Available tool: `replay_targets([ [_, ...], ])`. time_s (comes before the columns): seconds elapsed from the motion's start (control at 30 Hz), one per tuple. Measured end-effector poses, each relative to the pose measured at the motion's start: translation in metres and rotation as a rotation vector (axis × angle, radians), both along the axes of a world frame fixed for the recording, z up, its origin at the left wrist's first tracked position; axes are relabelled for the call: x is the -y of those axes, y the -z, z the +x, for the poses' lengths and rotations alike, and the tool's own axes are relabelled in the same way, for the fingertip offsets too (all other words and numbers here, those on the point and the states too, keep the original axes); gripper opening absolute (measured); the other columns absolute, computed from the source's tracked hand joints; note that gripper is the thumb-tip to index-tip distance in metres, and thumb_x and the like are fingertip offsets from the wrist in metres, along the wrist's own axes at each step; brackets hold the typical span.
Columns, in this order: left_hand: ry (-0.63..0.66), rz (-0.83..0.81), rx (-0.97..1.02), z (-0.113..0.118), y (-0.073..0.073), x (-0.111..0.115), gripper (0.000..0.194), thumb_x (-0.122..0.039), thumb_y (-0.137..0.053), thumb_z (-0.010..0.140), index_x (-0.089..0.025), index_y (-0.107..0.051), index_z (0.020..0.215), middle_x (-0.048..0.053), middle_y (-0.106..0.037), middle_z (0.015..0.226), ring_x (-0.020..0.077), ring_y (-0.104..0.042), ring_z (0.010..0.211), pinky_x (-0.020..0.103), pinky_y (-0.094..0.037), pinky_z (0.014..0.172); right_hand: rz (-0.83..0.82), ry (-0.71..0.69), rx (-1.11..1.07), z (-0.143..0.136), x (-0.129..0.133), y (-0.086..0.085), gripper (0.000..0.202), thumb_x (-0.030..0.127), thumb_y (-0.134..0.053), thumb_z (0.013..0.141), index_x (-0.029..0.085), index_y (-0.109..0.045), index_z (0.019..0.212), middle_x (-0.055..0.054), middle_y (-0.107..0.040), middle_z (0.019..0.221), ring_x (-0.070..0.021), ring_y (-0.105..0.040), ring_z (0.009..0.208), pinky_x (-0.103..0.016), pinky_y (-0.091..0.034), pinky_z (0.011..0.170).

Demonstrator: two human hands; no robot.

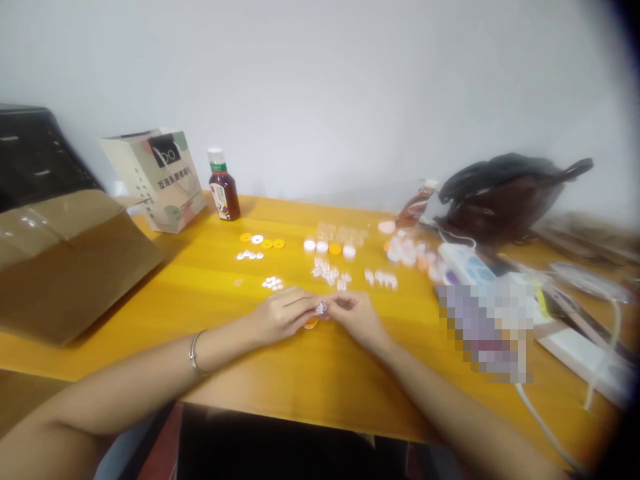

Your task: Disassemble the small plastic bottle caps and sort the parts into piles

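A: What is each hand gripping?
B: The left hand [287,313] and right hand [356,319] are jointly pinching 1 small whitish piece [321,307] over the table [280,380].
A: Nearby?
B: 1 orange disc [311,323] is showing just below.

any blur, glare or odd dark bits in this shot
Head view: blur softens the dark bag and held piece; glare washes out the small white pieces; highlights streak the cardboard box; black vignetting curves down the right edge; pixelation masks one patch.

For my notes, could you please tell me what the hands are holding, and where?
Both the left hand and right hand pinch a small whitish piece by its opposite sides.
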State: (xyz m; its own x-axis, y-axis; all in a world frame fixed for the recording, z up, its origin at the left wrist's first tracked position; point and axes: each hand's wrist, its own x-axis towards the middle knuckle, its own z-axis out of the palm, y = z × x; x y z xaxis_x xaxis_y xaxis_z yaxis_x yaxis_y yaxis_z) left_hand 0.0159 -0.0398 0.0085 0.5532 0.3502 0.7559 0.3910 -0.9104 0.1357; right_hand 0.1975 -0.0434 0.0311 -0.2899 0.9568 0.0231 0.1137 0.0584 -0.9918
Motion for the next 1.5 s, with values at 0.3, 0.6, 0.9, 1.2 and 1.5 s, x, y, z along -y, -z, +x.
replay_targets([
  [0.3,0.043,-0.173,0.114,-0.0067,0.0030,-0.0062,0.026,-0.018,-0.057,0.083,-0.016,-0.056,0.108,0.009,-0.065,0.094,0.0153,-0.061,0.086,0.030,-0.051,0.075,-0.070,-0.067,-0.110,0.0029,-0.0037,0.0028,0.021,0.035,-0.059,0.074,0.017,-0.067,0.067,-0.001,-0.066,0.064,-0.0121,-0.061,0.062,-0.025,-0.048,0.066],
  [0.6,0.076,-0.256,0.179,-0.0079,0.0056,-0.0073,0.025,-0.016,-0.059,0.080,-0.016,-0.058,0.106,0.008,-0.065,0.094,0.0152,-0.061,0.086,0.030,-0.051,0.076,0.118,-0.138,0.058,0.0038,-0.0015,0.0024,0.024,0.040,-0.059,0.077,0.018,-0.057,0.070,0.002,-0.060,0.065,-0.0114,-0.054,0.063,-0.024,-0.041,0.062],
  [0.9,0.100,-0.428,0.279,-0.0038,0.0017,-0.0034,0.019,-0.016,-0.057,0.081,-0.016,-0.059,0.100,0.008,-0.065,0.094,0.0148,-0.062,0.087,0.028,-0.054,0.075,0.183,-0.143,0.199,0.0046,-0.0010,0.0035,0.029,0.038,-0.047,0.085,0.018,-0.056,0.068,0.001,-0.058,0.063,-0.0118,-0.053,0.061,-0.024,-0.040,0.062],
  [1.2,-0.013,-0.363,0.275,0.0001,0.0012,0.0009,0.019,-0.019,-0.057,0.080,-0.016,-0.059,0.099,0.008,-0.066,0.090,0.0157,-0.063,0.081,0.030,-0.054,0.072,0.387,-0.065,0.345,0.0041,0.0006,0.0003,0.025,0.033,-0.046,0.083,0.018,-0.054,0.064,0.002,-0.052,0.059,-0.0112,-0.045,0.056,-0.022,-0.035,0.055],
  [1.5,-0.029,-0.278,0.252,-0.0009,0.0017,0.0011,0.020,-0.017,-0.058,0.080,-0.015,-0.059,0.099,0.008,-0.066,0.087,0.0151,-0.063,0.077,0.029,-0.053,0.071,0.439,-0.053,0.409,0.0045,-0.0006,0.0021,0.030,0.033,-0.042,0.084,0.019,-0.044,0.058,0.003,-0.041,0.056,-0.0108,-0.038,0.054,-0.022,-0.030,0.052],
])
